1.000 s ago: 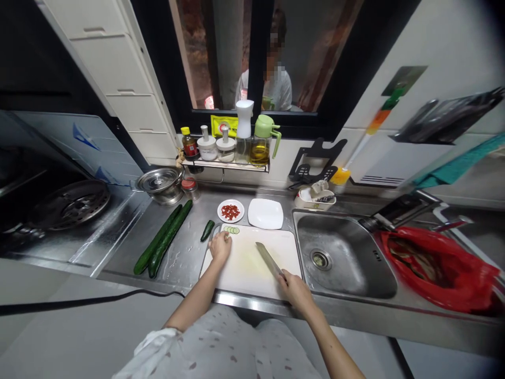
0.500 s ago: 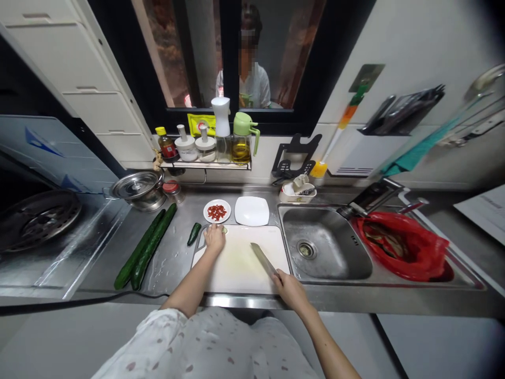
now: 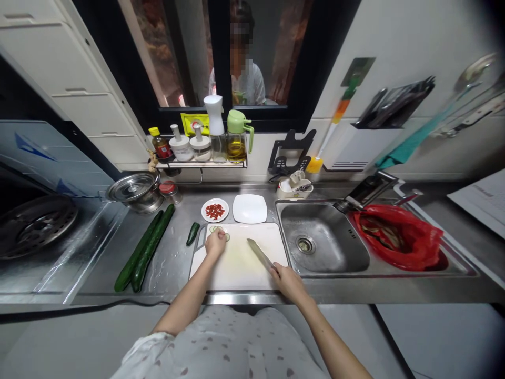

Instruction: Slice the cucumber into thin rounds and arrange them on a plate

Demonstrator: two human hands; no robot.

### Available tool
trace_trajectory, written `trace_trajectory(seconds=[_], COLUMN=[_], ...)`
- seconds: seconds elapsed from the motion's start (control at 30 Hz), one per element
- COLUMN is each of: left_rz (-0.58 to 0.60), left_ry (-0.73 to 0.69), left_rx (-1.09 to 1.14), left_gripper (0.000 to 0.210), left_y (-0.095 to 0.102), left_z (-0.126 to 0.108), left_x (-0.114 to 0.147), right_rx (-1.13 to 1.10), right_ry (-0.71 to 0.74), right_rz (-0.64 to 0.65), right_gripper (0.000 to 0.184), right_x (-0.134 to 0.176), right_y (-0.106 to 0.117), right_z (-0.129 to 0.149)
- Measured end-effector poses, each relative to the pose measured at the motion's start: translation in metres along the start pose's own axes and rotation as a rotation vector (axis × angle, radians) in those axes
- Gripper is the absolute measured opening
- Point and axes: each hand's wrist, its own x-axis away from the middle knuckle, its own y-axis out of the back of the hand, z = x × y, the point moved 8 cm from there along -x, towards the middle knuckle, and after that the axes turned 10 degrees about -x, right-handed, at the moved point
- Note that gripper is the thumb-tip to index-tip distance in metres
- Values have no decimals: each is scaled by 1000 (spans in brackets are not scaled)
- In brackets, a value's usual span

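A white cutting board (image 3: 240, 263) lies on the steel counter in front of me. My left hand (image 3: 215, 243) rests at its far left corner, fingers curled over cucumber slices (image 3: 215, 229). My right hand (image 3: 287, 279) grips the handle of a kitchen knife (image 3: 260, 254), whose blade points up-left over the board. A short cucumber end (image 3: 193, 233) lies just left of the board. Two long cucumbers (image 3: 145, 247) lie further left on the counter.
Behind the board stand a small dish of red chilli pieces (image 3: 215, 210) and an empty white plate (image 3: 249, 208). The sink (image 3: 321, 243) is to the right, with a red bag (image 3: 398, 237) beyond it. A lidded pot (image 3: 136, 190) and a bottle shelf (image 3: 201, 152) stand at the back.
The view has shifted left and down a little. My left hand stays on the cucumber slices at the board's far corner; the knife remains held over the board.
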Motion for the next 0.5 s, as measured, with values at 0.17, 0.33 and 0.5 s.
trace_trajectory(seconds=[0.17,0.33,0.5], left_rz=[70,78,59], left_ry=[-26,-59,-99], left_rx=[103,79,32], left_gripper=[11,8,9], left_y=[-25,-35,-34], left_z=[0,-9,-20], left_x=[28,49,57], right_rx=[7,3,19], right_ry=[15,9,33], right_rz=[-3,20,15], right_gripper=[34,36,36], right_x=[-1,0,1], right_y=[1,1,-2], right_z=[6,8,12])
